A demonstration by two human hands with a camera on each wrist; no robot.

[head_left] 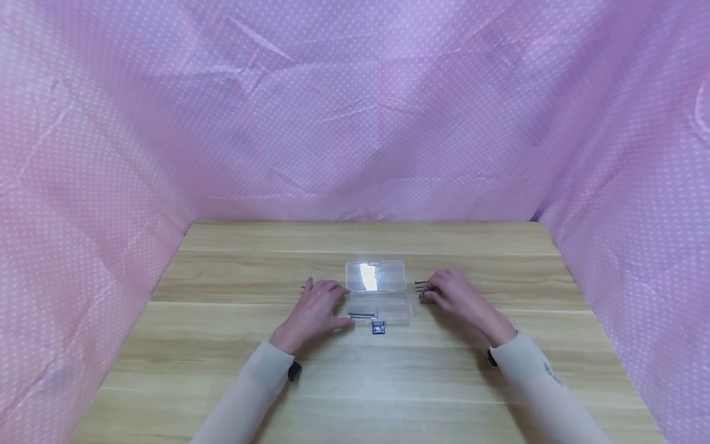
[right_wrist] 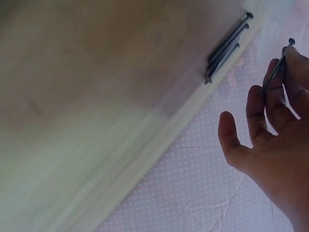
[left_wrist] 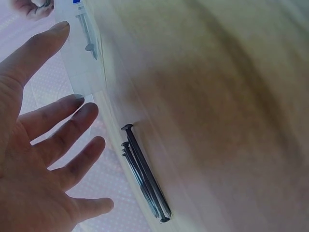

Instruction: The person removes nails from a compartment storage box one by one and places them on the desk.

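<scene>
A clear plastic box lies in the middle of the table, its lid folded back away from the person. Inside its left part lie nails. My left hand is spread at the box's left side, with thumb and fingertips right at its edge and nothing in the grasp. Beyond those fingers, a small pile of dark nails lies on the table. Right of the box, my right hand pinches a single nail between thumb and fingers, beside another group of nails.
A small blue-and-white square piece sits at the box's front edge. The wooden table is bordered at the back and sides by pink dotted cloth.
</scene>
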